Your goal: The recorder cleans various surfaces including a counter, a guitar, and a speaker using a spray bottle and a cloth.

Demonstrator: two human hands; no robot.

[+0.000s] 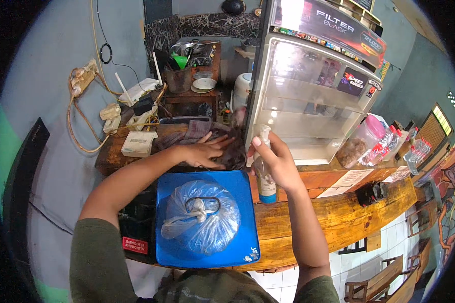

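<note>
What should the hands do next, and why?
Probably close the left hand on the cloth to get a firm hold: it lies on the cloth with fingers spread, while the right hand is occupied holding the bottle.

A tied plastic bag [213, 230] lies on a panel [243, 189] at the near edge of the table [283, 232], toward its left end. Behind the panel is a cloth [199, 129], with a box [138, 144] left of it. Right of the cloth stands a display cabinet [303, 101], then a jar [356, 146].
</note>
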